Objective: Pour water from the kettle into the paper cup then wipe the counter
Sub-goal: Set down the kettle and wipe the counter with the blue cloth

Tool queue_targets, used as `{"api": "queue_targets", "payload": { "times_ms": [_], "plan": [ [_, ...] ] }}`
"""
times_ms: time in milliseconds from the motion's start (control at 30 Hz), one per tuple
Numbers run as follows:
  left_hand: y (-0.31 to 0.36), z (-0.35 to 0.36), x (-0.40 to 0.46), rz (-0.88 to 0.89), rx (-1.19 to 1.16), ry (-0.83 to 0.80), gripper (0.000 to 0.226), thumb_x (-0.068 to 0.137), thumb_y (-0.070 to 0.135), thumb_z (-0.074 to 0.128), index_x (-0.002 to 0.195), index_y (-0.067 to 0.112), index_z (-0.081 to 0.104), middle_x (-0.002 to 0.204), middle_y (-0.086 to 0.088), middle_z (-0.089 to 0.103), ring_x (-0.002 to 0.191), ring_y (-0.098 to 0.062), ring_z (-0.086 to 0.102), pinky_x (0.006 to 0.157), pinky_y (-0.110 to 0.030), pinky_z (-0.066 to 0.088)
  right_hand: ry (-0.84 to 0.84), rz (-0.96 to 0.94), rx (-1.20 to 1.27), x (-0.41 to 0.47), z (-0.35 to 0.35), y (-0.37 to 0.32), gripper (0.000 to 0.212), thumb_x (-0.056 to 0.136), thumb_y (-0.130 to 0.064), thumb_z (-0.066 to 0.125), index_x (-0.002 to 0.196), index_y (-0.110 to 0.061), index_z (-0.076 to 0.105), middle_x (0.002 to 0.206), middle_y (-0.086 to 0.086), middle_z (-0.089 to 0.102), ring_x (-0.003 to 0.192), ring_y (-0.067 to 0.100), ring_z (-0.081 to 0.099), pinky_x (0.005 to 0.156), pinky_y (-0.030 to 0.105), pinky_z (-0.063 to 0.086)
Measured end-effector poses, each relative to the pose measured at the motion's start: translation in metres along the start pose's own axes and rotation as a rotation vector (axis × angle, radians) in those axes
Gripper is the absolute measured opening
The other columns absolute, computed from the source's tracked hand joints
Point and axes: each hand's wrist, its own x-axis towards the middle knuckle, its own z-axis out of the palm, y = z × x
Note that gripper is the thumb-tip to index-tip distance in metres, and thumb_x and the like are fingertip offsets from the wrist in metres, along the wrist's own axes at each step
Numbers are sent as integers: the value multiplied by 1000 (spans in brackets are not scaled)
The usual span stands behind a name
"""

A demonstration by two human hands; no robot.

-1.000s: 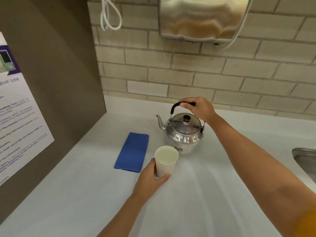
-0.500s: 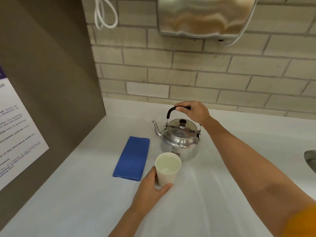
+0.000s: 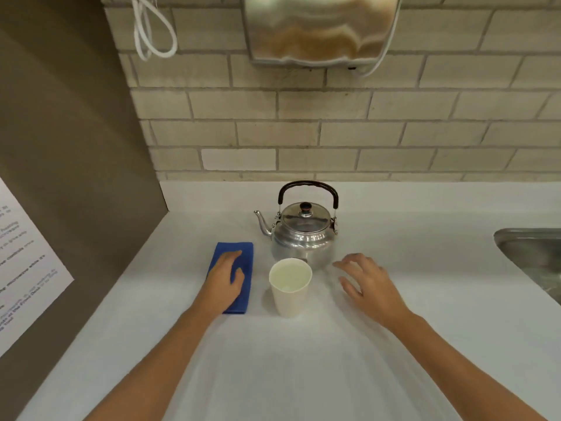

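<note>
A shiny metal kettle (image 3: 303, 235) with a black handle stands upright on the white counter (image 3: 273, 360), spout to the left. Just in front of it stands a white paper cup (image 3: 290, 288) with water in it. Left of the cup lies a folded blue cloth (image 3: 243, 275). My left hand (image 3: 224, 281) rests flat on that cloth, fingers apart. My right hand (image 3: 368, 284) hovers to the right of the cup, fingers spread, holding nothing and touching neither cup nor kettle.
A steel sink (image 3: 534, 256) is set into the counter at the right. A brown side panel with a printed notice (image 3: 27, 268) closes off the left. On the brick wall hang a steel dispenser (image 3: 318, 28) and a looped white cord (image 3: 151, 28).
My right hand let go of the kettle handle and drew back toward me. My left hand released the cup and moved left onto the blue cloth.
</note>
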Motion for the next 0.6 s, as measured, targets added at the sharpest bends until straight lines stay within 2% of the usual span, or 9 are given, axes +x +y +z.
{"api": "queue_targets", "payload": {
  "times_ms": [100, 233, 300, 433, 533, 600],
  "plan": [
    [-10, 9, 36, 28, 178, -77, 43, 96, 14, 41, 138, 5, 35, 146, -13, 37, 130, -29, 39, 107, -34, 30, -140, 96, -22, -33, 16, 12, 37, 93, -40, 44, 129, -36, 46, 139, -5, 42, 130, 16, 36, 102, 40, 33],
    [-28, 29, 52, -9, 475, -190, 48, 98, 26, 30, 144, 12, 23, 155, -8, 19, 143, -28, 14, 117, -43, 14, -241, 194, -68, -50, 27, 16, 41, 92, -52, 36, 133, -48, 34, 150, -11, 27, 142, 15, 14, 115, 44, 12],
    [-33, 35, 48, -21, 557, -161, 48, 99, 27, 26, 145, 15, 20, 157, -5, 15, 144, -26, 8, 118, -45, 9, -235, 201, -83, -51, 29, 16, 42, 92, -54, 36, 133, -50, 33, 151, -12, 27, 142, 15, 13, 116, 44, 10],
    [-27, 36, 15, 15, 592, -95, 49, 97, 24, 26, 145, 18, 19, 156, -3, 17, 144, -25, 11, 117, -47, 10, -244, 200, -77, -50, 26, 13, 42, 92, -54, 35, 133, -50, 33, 150, -10, 27, 142, 16, 13, 116, 44, 10],
    [-40, 24, -44, 123, 535, -135, 49, 97, 27, 28, 145, 27, 19, 156, 6, 16, 145, -18, 7, 117, -45, 3, -257, 203, -100, -50, 23, 10, 42, 93, -52, 36, 135, -47, 34, 151, -9, 27, 142, 17, 13, 117, 45, 12],
    [-58, 1, -70, 104, 539, -150, 48, 98, 31, 27, 145, 33, 15, 157, 9, 10, 145, -17, 1, 118, -43, 0, -261, 199, -108, -50, 22, 9, 43, 93, -52, 35, 135, -46, 33, 151, -8, 26, 143, 19, 13, 117, 45, 11]
  ]
}}
